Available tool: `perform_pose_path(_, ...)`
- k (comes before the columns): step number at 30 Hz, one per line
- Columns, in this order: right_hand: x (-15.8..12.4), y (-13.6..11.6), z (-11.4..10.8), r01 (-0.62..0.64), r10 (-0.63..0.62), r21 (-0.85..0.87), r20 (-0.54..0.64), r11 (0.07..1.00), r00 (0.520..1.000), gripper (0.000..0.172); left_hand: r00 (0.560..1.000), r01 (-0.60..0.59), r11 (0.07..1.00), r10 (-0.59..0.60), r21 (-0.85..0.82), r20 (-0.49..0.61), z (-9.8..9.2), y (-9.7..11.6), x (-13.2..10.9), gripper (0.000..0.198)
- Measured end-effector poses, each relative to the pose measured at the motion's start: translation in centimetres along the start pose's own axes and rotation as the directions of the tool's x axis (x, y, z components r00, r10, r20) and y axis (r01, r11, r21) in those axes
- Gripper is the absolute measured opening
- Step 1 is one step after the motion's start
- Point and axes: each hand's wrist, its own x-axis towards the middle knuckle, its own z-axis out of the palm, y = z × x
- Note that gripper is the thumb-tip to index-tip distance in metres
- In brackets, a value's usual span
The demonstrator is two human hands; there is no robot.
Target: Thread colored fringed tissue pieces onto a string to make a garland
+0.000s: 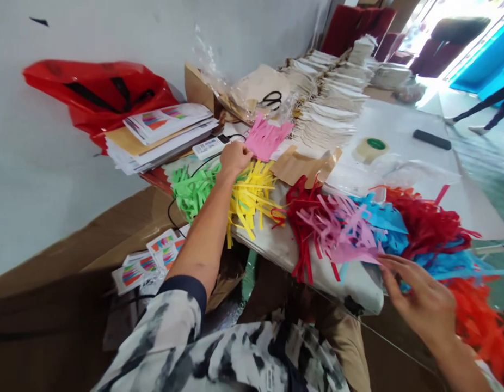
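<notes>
My left hand reaches over the table, its fingers closed on the edge of a pink fringed tissue paper. Just below that hand lie green fringed strips and yellow fringed strips. On the right, my right hand pinches the corner of a lilac fringed tissue paper, which rests over dark red fringe at the table's front edge. Blue fringe, more red fringe and orange fringe are heaped around my right hand.
Stacked paper bags stand at the back. Scissors, a tape roll, a black flat object and a brown paper bag lie on the table. Printed papers and a red plastic bag sit left; a person's legs show far right.
</notes>
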Motion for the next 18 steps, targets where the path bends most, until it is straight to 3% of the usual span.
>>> perform_pose_path(6,-5.0,1.7,-0.4,-0.021,0.03,-0.109,0.08,0.994,0.996,0.02,0.997,-0.082,0.994,0.082,0.07,0.013,2.0,-0.1,2.7,0.032)
perform_pose_path(9,-6.1,1.2,-0.6,-0.126,0.128,-0.037,0.038,0.991,0.991,0.035,0.986,-0.161,0.982,0.157,0.095,0.048,2.6,-0.4,3.8,0.039)
perform_pose_path(12,-6.3,0.1,-0.8,-0.282,0.285,0.094,-0.022,0.955,0.958,0.048,0.968,-0.23,0.967,0.215,0.112,0.127,3.5,-0.7,4.4,0.032)
perform_pose_path(15,-6.4,-0.8,-0.9,-0.404,0.409,0.138,-0.011,0.904,0.912,0.045,0.954,-0.262,0.957,0.239,0.121,0.179,4.5,-0.8,4.6,0.024)
perform_pose_path(18,-6.4,-1.3,-1.0,-0.481,0.491,0.162,-0.024,0.862,0.871,0.028,0.956,-0.259,0.957,0.234,0.129,0.18,4.8,-0.6,4.5,0.026)
